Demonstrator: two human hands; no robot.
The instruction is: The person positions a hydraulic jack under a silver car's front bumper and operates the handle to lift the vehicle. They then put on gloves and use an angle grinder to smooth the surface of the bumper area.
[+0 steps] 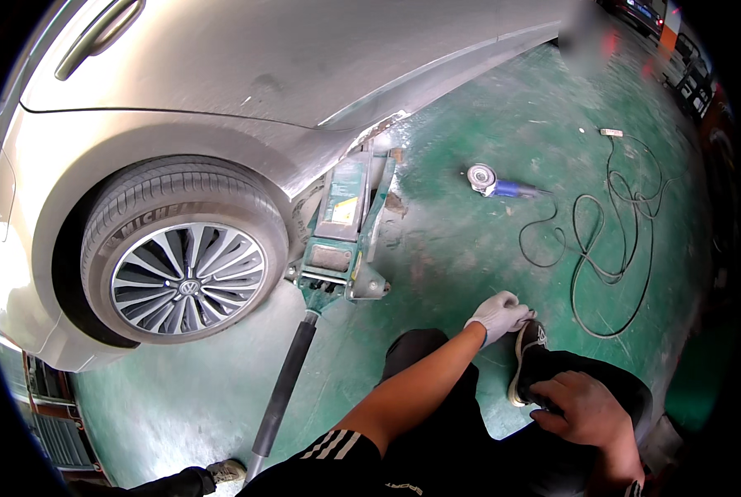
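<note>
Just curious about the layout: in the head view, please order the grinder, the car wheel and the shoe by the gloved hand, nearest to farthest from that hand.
1. Shoe, right beside the gloved left hand.
2. Grinder, on the floor ahead.
3. Car wheel, off left, beyond the jack.

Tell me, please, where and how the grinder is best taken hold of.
Probably by the slim blue body of the grinder, from above on the person's side: it lies crosswise and uncovered on the floor, with the disc at its left end.
</note>
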